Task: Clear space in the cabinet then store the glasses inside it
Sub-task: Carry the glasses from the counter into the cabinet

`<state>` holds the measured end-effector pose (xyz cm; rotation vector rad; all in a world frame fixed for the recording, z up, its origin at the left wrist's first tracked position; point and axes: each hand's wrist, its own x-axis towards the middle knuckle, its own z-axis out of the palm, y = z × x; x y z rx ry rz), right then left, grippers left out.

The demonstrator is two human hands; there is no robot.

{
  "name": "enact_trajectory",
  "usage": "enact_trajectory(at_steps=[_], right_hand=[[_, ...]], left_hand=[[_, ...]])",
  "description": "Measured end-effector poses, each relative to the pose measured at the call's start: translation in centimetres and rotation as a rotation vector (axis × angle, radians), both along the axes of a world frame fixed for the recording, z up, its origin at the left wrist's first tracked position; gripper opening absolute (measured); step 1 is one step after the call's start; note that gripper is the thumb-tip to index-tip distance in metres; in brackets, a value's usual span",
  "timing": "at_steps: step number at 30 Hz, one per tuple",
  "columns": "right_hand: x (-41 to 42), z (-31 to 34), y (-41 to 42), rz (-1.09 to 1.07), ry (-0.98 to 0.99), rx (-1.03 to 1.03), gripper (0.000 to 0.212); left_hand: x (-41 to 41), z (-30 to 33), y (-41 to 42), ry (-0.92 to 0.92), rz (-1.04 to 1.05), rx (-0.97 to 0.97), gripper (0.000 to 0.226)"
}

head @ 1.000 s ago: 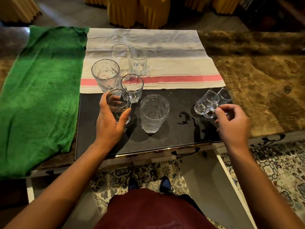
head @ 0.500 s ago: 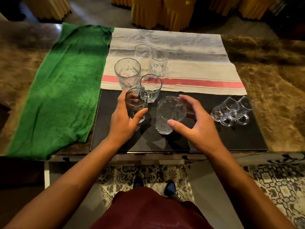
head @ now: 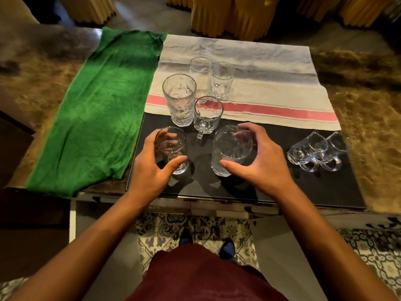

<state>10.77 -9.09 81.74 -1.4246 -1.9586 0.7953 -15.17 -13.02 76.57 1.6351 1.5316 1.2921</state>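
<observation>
Since a second ago the right hand (head: 258, 161) has left the two small cups (head: 319, 151) lying on their sides at 3 o'clock and now curls round the textured tumbler (head: 230, 151) near the middle of the black mat (head: 282, 187), thumb on the near wall and fingers over the far rim. Unchanged, the left hand (head: 152, 168) still grips the footed glass (head: 171, 148) at 9 o'clock of that tumbler, thumb in front, fingers seen through the glass.

Whether either glass is lifted off the mat cannot be told. Fingers behind both glasses show only as blurs through them.

Beyond the hands at 12 o'clock stand a handled mug (head: 207, 115) and a tall patterned tumbler (head: 179, 99), touching or nearly so at the mat's far edge, and behind them two plain glasses (head: 211, 77) side by side on a white cloth with a red stripe (head: 271, 83). A green towel (head: 97, 109) lies at 9 o'clock. All rest on a brown marble counter (head: 368, 118). Yellow pleated fabric (head: 234, 16) hangs at 12 o'clock; patterned floor tiles (head: 195, 227) and dark shoes show at 6 o'clock. No cabinet interior can be made out.
</observation>
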Motion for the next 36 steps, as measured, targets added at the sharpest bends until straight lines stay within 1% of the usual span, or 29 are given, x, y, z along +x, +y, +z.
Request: enact_trajectory(at_steps=[5, 12, 14, 17, 21, 24, 26, 30, 36], right_hand=[[0.0, -0.6, 0.4, 0.025, 0.019, 0.004, 0.085], [-0.2, -0.3, 1.1, 0.034, -0.016, 0.051, 0.084], [-0.6, 0.0, 1.9, 0.040, -0.008, 0.062, 0.083], [-1.8, 0.5, 3.2, 0.058, 0.020, 0.090, 0.083], [-4.6, 1.9, 4.7, 0.147, 0.026, 0.147, 0.084], [-7.0, 2.3, 5.6, 0.228, 0.016, 0.176, 0.085], [-8.5, 2.2, 5.9, 0.257, 0.018, 0.186, 0.084], [-11.2, 1.8, 6.5, 0.319, 0.018, 0.177, 0.083], [-13.7, 0.7, 7.6, 0.404, -0.023, 0.124, 0.082]], left_hand=[[-0.3, -0.4, -1.0, -0.054, 0.029, -0.056, 0.075], [-0.4, -0.3, -1.6, -0.003, 0.050, -0.062, 0.073], [-0.7, -0.2, -2.1, -0.007, 0.064, -0.065, 0.072], [-1.3, -0.2, -3.0, 0.037, 0.056, -0.063, 0.073], [-1.9, -0.1, -3.7, 0.080, 0.050, -0.067, 0.074], [-2.2, 0.6, -3.7, 0.102, 0.052, -0.040, 0.071], [-2.5, 0.9, -3.9, 0.156, 0.050, -0.001, 0.068], [-2.7, 1.0, -4.4, 0.229, 0.052, 0.013, 0.070], [-2.9, 1.0, -4.6, 0.207, 0.037, 0.007, 0.070]])
